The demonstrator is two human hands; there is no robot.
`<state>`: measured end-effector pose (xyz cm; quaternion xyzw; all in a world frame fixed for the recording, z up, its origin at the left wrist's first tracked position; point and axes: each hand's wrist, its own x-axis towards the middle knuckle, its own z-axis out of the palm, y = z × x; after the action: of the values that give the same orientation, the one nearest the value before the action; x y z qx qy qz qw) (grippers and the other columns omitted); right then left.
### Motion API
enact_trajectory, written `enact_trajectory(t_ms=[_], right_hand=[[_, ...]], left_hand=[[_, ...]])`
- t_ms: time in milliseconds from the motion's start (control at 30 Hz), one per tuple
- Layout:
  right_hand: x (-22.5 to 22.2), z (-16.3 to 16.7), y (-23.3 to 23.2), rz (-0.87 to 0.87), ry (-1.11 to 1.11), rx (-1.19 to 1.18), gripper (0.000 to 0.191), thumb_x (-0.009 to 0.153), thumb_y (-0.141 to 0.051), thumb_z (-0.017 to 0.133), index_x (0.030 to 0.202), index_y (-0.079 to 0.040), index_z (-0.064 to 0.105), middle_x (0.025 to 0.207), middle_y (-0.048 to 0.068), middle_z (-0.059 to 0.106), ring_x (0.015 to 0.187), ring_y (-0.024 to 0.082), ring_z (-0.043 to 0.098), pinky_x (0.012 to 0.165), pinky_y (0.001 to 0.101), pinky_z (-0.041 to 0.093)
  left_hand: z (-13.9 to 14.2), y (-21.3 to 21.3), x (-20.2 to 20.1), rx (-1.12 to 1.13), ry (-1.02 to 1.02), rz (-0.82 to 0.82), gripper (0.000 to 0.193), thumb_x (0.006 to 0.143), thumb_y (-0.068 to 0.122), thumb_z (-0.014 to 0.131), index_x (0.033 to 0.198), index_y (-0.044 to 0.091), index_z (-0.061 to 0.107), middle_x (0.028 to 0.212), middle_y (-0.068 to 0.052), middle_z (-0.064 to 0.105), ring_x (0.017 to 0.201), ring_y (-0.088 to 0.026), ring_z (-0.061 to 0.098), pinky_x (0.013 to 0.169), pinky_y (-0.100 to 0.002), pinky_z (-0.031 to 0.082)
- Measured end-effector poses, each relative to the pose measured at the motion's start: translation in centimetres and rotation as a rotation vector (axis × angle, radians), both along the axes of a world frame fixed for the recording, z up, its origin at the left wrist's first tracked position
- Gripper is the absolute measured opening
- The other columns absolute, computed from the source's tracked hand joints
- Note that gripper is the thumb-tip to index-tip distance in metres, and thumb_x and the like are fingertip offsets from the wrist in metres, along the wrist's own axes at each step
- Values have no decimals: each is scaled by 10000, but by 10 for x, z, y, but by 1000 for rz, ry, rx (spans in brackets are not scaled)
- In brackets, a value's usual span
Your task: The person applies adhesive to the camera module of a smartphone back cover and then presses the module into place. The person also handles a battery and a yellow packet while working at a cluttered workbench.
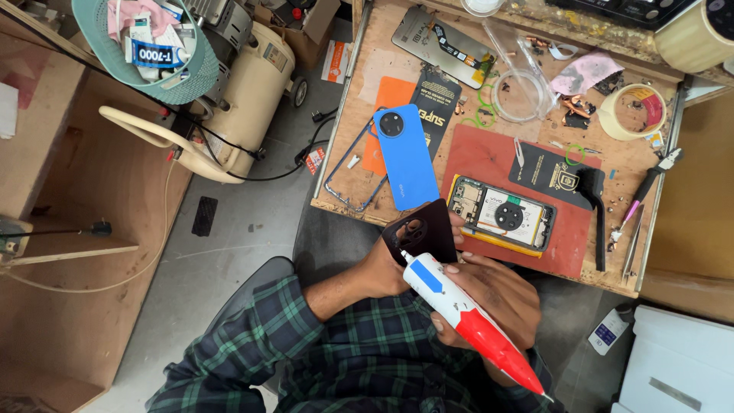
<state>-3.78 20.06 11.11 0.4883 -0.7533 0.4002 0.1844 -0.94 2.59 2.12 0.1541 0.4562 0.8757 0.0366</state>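
My left hand [384,269] holds a black phone back cover [422,232] with a round camera hole, tilted up in front of the workbench edge. My right hand [489,294] grips a white glue tube [466,317] with a blue label and a red rear end. The tube's thin nozzle touches the lower edge of the black cover. Just beyond, an opened phone [501,214] with its insides showing lies on a red mat [489,157].
A blue back cover [405,157], a clear phone frame [348,172], a screen part [443,42], a tape roll [631,111], a black brush [596,203] and pliers [654,180] lie on the wooden bench [359,84]. On the floor at left stands a cream compressor [248,84].
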Motion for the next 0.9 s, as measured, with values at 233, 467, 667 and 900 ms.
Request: enact_trajectory(t_ms=[233, 467, 667, 900], right_hand=[[0, -1, 0, 19, 5, 20, 468, 837, -264, 766, 1127, 78, 630, 935, 177, 742, 867, 350, 771, 862, 488, 645], [-1, -4, 1, -4, 9, -4, 458, 858, -279, 750, 1113, 85, 638, 927, 177, 739, 850, 334, 771, 860, 482, 648], [0, -6, -1, -52, 0, -36, 420, 878, -275, 728, 1091, 79, 653, 917, 170, 744, 844, 316, 778, 865, 480, 652], [-1, -4, -3, -46, 2, -46, 428, 882, -294, 719, 1070, 87, 665, 897, 168, 742, 831, 312, 778, 855, 477, 651]], left_hand=[[0, -2, 0, -37, 1, 14, 662, 931, -3, 765, 1517, 14, 457, 1392, -102, 627, 1342, -179, 616, 1169, -373, 546], [3, -2, 2, -38, -6, 21, 666, 926, -17, 768, 1514, 16, 456, 1379, -105, 625, 1337, -181, 611, 1164, -375, 542], [3, -2, 1, -79, 6, 40, 648, 938, -1, 768, 1511, 17, 464, 1373, -104, 634, 1332, -179, 622, 1169, -373, 541], [4, -3, 0, -64, 1, 40, 641, 939, -5, 760, 1507, 17, 464, 1384, -99, 629, 1328, -172, 619, 1167, -365, 534]])
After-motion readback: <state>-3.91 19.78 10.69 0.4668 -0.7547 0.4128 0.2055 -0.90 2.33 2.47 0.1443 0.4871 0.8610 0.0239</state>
